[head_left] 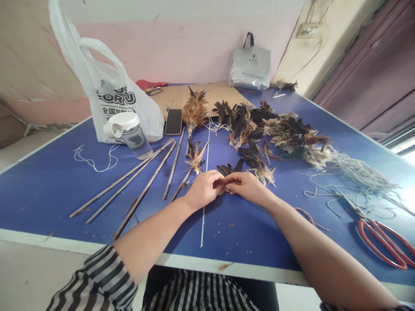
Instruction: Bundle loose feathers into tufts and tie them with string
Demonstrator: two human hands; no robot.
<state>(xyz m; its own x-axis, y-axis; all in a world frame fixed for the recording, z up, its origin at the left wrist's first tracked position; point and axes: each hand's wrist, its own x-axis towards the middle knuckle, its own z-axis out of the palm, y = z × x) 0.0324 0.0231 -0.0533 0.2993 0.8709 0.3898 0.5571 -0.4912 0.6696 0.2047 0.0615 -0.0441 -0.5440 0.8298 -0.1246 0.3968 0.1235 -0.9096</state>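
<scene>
My left hand and right hand meet at the fingertips, pinching a small tuft of dark feathers over the flat blue surface. I judge it light, soft, easily bent; its base, mostly hidden in my grasp, seems the safest hold.

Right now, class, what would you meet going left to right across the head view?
White plastic carrier bag, black-screened rectangular phone, brown feather bundle, small held bunch of black feathers, red-handled metal scissors.
</scene>
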